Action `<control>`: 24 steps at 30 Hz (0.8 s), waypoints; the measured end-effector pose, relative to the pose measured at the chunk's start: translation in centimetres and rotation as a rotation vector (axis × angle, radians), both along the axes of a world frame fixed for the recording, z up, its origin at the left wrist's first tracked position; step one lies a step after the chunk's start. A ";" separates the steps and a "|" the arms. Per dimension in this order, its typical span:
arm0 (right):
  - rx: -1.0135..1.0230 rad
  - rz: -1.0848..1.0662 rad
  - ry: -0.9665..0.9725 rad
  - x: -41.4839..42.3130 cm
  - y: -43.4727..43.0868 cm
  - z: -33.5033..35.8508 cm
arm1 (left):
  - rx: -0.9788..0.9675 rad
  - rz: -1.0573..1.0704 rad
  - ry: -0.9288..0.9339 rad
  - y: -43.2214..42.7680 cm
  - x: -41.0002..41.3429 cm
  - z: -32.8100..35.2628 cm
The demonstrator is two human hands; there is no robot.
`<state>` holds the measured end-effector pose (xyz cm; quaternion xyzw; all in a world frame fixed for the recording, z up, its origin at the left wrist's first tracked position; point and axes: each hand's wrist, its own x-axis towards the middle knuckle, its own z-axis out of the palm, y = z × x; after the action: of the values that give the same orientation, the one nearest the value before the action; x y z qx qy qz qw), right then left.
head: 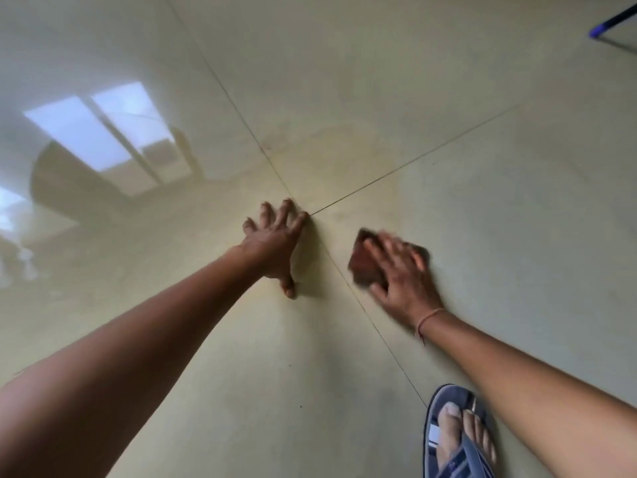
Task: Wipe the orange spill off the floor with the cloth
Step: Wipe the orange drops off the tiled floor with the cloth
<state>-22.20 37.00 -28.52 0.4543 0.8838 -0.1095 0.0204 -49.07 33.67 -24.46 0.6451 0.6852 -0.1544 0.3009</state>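
Head view, looking down at a glossy cream tiled floor [482, 201] where two thin grout lines [413, 163] cross just beyond the hands. The left hand [272, 243] lies flat on the tile with its fingers spread wide, fingertips right at the crossing of the lines and the thumb stretched back toward the person; it holds nothing. The right hand [403, 274] is to the right of it, a little nearer the camera and apart from the left hand, pressing down on a reddish-brown cloth [362, 267] with straight, splayed fingers. That hand and the cloth are blurred, so the exact lie of each finger cannot be told, but the cloth sits flat on the floor under the palm and fingers, showing mostly at the hand's left side and a little past the fingertips. A thin thread bracelet [429, 319] circles the right wrist. The orange spill [331, 157] shows only as a faint yellowish-orange smear on the tiles around and beyond the grout crossing, ahead of both hands, not under the cloth. At the bottom edge, beneath the right forearm, a foot in a blue flip-flop [437, 439] stands on the floor. A blue pole [610, 24] enters at the top right corner. On the left the tiles mirror a bright window reflection [96, 132].
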 end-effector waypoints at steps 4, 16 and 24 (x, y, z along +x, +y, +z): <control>0.057 -0.585 0.033 -3.7 1.2 -0.3 | -0.060 0.033 0.026 0.5 0.9 0.0; 0.053 -0.481 0.079 -3.9 -0.5 -0.6 | -0.125 0.062 0.010 0.9 1.2 -0.2; 0.044 -0.467 0.022 0.4 4.3 0.0 | -0.114 0.060 -0.012 0.7 1.2 -0.3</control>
<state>-21.79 41.30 -28.55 0.6456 0.7570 -0.0971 -0.0252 -47.88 34.42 -24.75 0.6071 0.6924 -0.1803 0.3457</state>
